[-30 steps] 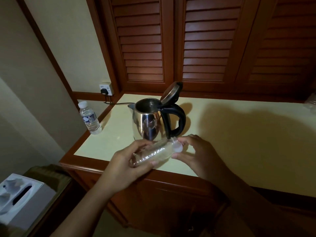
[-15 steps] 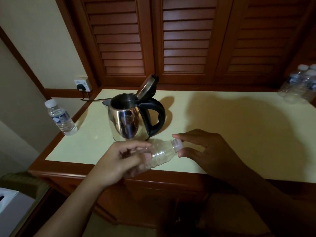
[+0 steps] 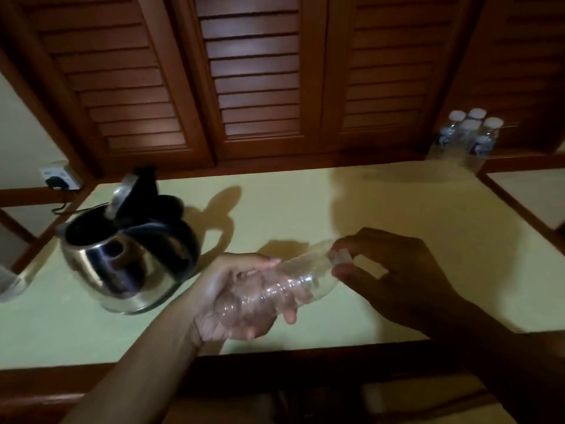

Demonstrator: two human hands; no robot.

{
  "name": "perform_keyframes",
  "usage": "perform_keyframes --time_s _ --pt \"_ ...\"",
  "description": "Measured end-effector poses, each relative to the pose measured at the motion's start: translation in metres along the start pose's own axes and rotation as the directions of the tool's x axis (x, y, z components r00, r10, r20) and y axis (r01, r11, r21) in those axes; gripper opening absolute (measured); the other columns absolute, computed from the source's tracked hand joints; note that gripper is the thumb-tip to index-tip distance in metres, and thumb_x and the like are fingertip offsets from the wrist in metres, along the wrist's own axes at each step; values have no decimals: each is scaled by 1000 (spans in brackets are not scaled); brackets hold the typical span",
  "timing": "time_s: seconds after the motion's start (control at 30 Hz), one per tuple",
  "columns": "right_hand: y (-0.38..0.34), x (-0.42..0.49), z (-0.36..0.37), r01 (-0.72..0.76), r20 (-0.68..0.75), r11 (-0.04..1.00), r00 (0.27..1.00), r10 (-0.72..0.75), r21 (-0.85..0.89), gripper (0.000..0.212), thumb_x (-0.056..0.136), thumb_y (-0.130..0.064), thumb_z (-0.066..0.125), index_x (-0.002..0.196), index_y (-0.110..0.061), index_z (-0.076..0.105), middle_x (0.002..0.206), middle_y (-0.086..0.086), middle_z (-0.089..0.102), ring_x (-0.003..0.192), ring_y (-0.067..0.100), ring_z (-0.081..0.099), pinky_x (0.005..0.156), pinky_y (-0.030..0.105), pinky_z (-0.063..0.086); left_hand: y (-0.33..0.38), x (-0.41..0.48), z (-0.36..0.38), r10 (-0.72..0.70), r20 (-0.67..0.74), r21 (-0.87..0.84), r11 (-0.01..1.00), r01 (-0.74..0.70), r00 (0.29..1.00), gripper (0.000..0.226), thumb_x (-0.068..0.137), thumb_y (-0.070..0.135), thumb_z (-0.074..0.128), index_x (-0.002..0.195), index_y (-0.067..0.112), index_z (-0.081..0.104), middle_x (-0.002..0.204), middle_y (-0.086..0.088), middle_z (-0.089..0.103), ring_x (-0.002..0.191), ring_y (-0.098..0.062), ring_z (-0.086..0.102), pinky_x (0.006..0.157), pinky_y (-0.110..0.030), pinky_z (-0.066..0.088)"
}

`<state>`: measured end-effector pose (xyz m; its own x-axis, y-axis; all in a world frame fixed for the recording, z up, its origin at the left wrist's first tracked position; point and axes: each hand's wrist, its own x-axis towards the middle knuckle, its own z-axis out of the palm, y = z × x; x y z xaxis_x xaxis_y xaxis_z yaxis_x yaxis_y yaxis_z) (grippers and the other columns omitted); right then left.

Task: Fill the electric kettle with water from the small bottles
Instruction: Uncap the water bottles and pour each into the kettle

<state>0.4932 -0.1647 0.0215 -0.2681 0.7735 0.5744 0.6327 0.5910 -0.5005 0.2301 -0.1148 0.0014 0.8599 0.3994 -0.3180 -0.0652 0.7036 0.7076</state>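
A steel electric kettle [image 3: 122, 270] with a black handle stands at the left of the pale counter [image 3: 397, 209], its lid tipped open. My left hand [image 3: 232, 298] grips a clear, empty-looking small bottle [image 3: 287, 286] lying on its side above the counter's front edge. My right hand [image 3: 394, 270] pinches the bottle's white cap [image 3: 339, 258] at the neck. Several sealed small bottles [image 3: 467, 136] stand together at the back right. Another small bottle [image 3: 9, 283] shows only partly at the far left edge.
Dark louvred wooden doors [image 3: 253, 71] rise behind the counter. A wall socket [image 3: 56, 177] with the kettle's plug sits at the back left. A raised wooden ledge [image 3: 526, 191] borders the counter on the right.
The view has swung to the right, so the kettle now sits far left and the group of bottles shows at the back right. Both hands stay on the bottle and cap.
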Motion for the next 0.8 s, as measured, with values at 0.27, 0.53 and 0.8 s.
perform_keyframes --time_s 0.27,0.53,0.8 --pt "99 6 -101 -685 142 724 727 671 86 70 99 -59 42 49 -12 50 42 0 46 39 13 46 60 31 43 20 148 89 446 -243 591 773 -233 861 26 91 26 68 99 3 77 76 -16 72 45 -22 59 44 -27 40" --pt "185 -16 -177 -581 -60 795 800 598 178 27 95 -50 59 88 -27 72 76 -6 70 71 3 66 64 11 45 25 272 113 697 -133 987 159 29 705 59 85 43 84 140 36 62 122 18 68 108 2 63 97 -16 48" --pt "263 -31 -186 -514 -141 734 769 624 444 27 104 -45 49 109 -33 73 104 -11 76 100 8 71 93 28 51 27 389 109 661 -228 963 263 65 715 59 80 38 88 134 30 68 119 7 63 107 -9 63 94 -25 52"
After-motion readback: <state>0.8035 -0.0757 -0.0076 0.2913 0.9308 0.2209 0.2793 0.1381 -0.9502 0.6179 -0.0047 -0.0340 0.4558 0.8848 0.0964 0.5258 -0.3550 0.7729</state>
